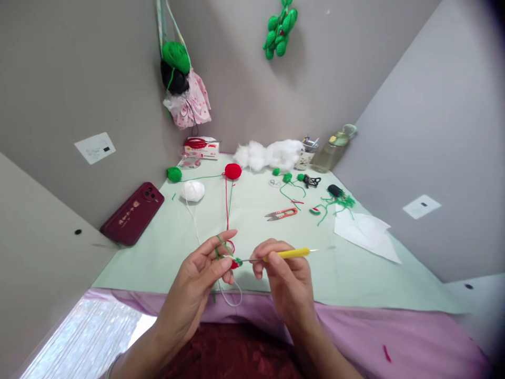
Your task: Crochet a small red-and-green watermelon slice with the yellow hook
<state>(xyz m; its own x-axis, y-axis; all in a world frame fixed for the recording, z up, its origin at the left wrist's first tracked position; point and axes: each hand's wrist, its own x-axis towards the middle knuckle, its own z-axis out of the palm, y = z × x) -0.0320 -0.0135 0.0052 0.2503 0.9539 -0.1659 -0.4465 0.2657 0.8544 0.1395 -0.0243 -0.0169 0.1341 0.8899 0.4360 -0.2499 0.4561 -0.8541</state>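
Between thumb and fingers, my left hand (193, 273) pinches a small crochet piece (235, 263) in red, green and white yarn. Green yarn passes over the raised index finger of that hand. My right hand (290, 276) is closed on the yellow handle of a crochet hook (290, 253), whose metal shaft reaches left to the piece. Whether the tip sits inside a stitch is too small to tell. A loop of white yarn (232, 304) hangs below the piece. Red yarn runs from it up to a red yarn ball (233, 171).
A white yarn ball (193, 191), green yarn ball (174, 174) and dark red phone (133, 214) lie at left. Orange thread snips (281, 214) lie beyond my right hand. White stuffing (268, 155), a pen cup (305, 156) and a bottle (333, 149) line the back; paper (365, 235) lies right.
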